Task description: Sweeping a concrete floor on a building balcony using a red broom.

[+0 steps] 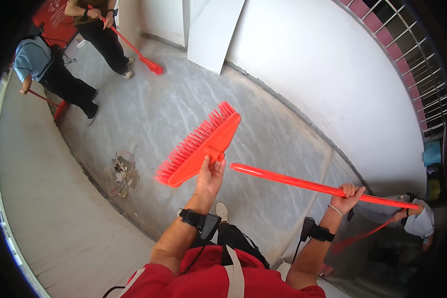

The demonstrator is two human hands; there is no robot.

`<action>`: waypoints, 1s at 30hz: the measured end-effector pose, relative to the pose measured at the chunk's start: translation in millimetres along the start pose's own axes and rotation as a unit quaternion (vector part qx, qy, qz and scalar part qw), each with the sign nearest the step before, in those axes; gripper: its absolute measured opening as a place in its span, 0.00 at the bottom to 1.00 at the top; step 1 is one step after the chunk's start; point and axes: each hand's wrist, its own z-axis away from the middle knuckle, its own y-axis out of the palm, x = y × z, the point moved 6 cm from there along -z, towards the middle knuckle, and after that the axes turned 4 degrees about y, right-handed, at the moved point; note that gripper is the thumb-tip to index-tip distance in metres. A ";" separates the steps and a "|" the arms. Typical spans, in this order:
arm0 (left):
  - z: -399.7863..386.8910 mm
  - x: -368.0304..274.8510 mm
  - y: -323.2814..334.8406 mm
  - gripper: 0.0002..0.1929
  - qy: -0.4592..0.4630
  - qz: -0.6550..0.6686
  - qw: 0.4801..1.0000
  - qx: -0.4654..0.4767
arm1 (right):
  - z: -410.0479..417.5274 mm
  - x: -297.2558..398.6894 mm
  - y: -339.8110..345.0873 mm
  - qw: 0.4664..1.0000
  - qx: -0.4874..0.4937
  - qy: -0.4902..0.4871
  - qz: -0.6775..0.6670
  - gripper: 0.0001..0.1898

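My left hand (211, 176) grips a red plastic broom head (205, 149) by its round socket, with the bristles pointing to the upper left. A separate red broom handle (290, 181) is held in my right hand (346, 199), its fingers wrapped around the pole. The handle's narrow tip lies close to the socket on its right side, and a small gap shows between them. Both red parts are held above the grey floor.
A small pile of debris (123, 175) lies on the concrete floor (171, 97) at left. Two people with red brooms stand at upper left, another with a red broom at lower right. A white panel (212, 37) leans against the white wall (313, 74).
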 end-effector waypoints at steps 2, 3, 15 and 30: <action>4.3 2.6 5.0 0.10 0.001 0.003 1.000 0.003 | 1.0 0.1 -1.1 1.000 -0.008 -0.007 0.006 0.17; 5.3 3.7 7.3 0.10 0.002 0.005 1.000 0.006 | 2.0 0.2 -1.2 1.000 -0.016 -0.017 0.016 0.18; 13.7 19.8 15.6 0.10 -0.021 0.002 1.000 0.000 | 7.2 -8.5 -0.4 0.998 -0.045 -0.048 0.015 0.16; 21.6 47.4 34.6 0.10 -0.011 -0.025 0.999 0.026 | -4.1 -5.0 -28.2 0.996 -0.059 -0.060 -0.009 0.16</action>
